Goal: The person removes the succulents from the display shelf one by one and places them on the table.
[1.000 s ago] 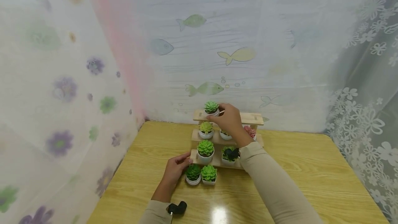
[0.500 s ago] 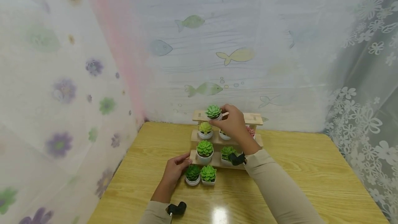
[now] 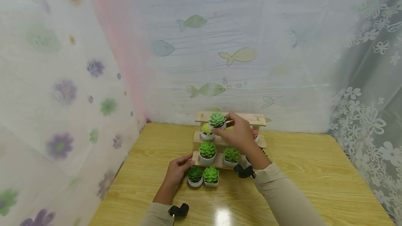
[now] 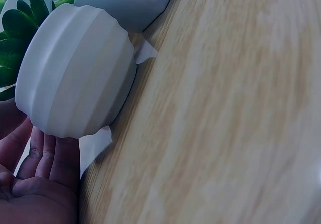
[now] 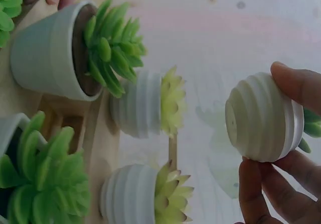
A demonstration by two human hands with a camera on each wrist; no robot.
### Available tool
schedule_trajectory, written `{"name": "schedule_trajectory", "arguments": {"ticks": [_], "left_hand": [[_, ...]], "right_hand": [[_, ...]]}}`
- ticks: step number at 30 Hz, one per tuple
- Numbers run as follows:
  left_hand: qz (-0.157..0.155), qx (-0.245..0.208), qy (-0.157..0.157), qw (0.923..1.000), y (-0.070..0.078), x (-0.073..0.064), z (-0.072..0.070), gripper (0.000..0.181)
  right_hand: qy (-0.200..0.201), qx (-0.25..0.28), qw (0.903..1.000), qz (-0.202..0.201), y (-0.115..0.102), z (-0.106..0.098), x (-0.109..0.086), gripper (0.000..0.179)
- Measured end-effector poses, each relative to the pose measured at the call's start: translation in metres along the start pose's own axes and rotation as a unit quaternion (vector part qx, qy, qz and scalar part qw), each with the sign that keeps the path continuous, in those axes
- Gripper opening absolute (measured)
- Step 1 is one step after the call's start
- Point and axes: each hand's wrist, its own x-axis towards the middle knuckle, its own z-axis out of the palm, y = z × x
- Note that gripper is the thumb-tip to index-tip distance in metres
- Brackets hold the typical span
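My right hand (image 3: pixel 240 133) pinches a small potted succulent (image 3: pixel 217 119) between thumb and fingers, in front of the wooden tiered plant stand (image 3: pixel 249 118). Its ribbed white pot (image 5: pixel 266 117) shows clear of any board in the right wrist view. My left hand (image 3: pixel 176 172) grips the left end of the stand's lowest board. Close beside that hand on the table stand a dark green succulent (image 3: pixel 195 175) in a round ribbed pot and a bright green one (image 3: pixel 211 175) in a squarish pot.
Lower boards carry a large green succulent (image 3: pixel 207 151), a smaller green one (image 3: pixel 231 155), a yellow-green one (image 3: pixel 207 133) and a pink one (image 3: pixel 254 133); my right arm partly hides others. Behind the wooden table (image 3: pixel 307 170) hangs a fish-patterned curtain (image 3: pixel 201 58).
My right hand has lifted the potted succulent off the left of the top board and brought it forward, down and slightly right. My left hand has stayed on the stand.
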Motion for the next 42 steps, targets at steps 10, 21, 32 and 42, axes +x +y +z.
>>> {"name": "schedule_trajectory", "arguments": {"ticks": [10, 21, 32, 42], "left_hand": [[0.001, 0.003, 0.006, 1.0000, 0.003, -0.001, 0.000, 0.041], [0.000, 0.006, 0.006, 1.0000, 0.002, -0.001, 0.000, 0.042], [0.006, 0.006, 0.004, 1.0000, 0.001, 0.000, 0.001, 0.043], [0.011, 0.004, 0.005, 0.9999, 0.002, -0.001, 0.000, 0.043]], "right_hand": [[0.030, 0.010, 0.9982, -0.051, 0.010, 0.004, -0.029, 0.048], [0.053, 0.036, 0.9946, -0.082, 0.021, 0.006, -0.054, 0.040], [0.060, 0.025, 0.9956, -0.067, 0.023, 0.011, -0.078, 0.046], [0.029, 0.065, 0.9975, 0.008, 0.036, 0.017, -0.102, 0.051]]}}
